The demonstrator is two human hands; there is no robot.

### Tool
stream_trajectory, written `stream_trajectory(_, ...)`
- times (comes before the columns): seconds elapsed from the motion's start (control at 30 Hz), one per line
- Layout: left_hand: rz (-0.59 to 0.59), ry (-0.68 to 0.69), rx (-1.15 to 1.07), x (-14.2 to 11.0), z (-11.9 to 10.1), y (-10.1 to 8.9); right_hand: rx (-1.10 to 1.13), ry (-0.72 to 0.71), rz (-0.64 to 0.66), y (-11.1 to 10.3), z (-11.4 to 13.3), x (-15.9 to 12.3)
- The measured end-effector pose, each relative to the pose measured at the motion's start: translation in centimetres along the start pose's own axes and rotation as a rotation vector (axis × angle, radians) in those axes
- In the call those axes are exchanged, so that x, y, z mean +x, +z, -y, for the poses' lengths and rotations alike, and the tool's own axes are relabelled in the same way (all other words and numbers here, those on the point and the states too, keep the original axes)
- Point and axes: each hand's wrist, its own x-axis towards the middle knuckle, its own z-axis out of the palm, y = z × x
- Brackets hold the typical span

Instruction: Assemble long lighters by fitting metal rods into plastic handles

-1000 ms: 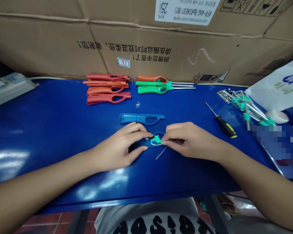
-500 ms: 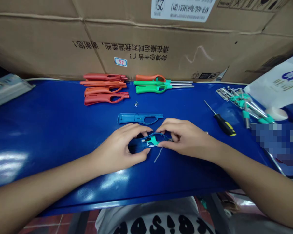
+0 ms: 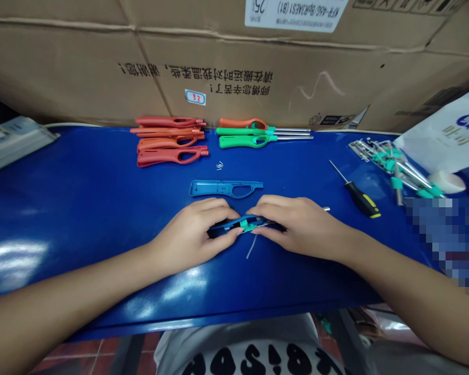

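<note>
Both hands hold one blue lighter shell half (image 3: 253, 217), tilted on edge low over the blue table. My left hand (image 3: 203, 229) grips its handle end, thumb toward me and fingers behind. Around the front end, my right hand (image 3: 293, 221) pinches the shell with thumb and index finger. A green trigger piece (image 3: 248, 226) sits in the shell between my thumbs. From it a thin clear tube (image 3: 250, 247) hangs toward me. A metal tip (image 3: 326, 209) shows beyond my right hand. Just behind the hands lies the other blue shell half (image 3: 226, 188), inner side up.
Several red and orange lighter shells (image 3: 172, 156) lie at the back left. Beside them are green and orange lighters with metal barrels (image 3: 250, 141). A screwdriver (image 3: 361, 199) and a pile of green-and-metal lighter inner parts (image 3: 394, 161) lie right. A cardboard box (image 3: 82, 78) stands behind.
The held shell half has tipped toward its edge, so less of its inside shows. My left fingers have closed in tighter, and the right hand has rolled slightly.
</note>
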Motion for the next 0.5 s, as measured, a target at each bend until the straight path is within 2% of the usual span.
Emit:
stream_trajectory(0.23, -0.028, -0.007, 0.02, -0.1, 0.2, 0.0, -0.083, -0.011, 0.002, -0.3, -0.1, -0.2)
stream_trajectory(0.5, -0.014, -0.021, 0.172, 0.1, 0.4, -0.4, -0.03, -0.027, 0.075, -1.5, -0.4, -0.4)
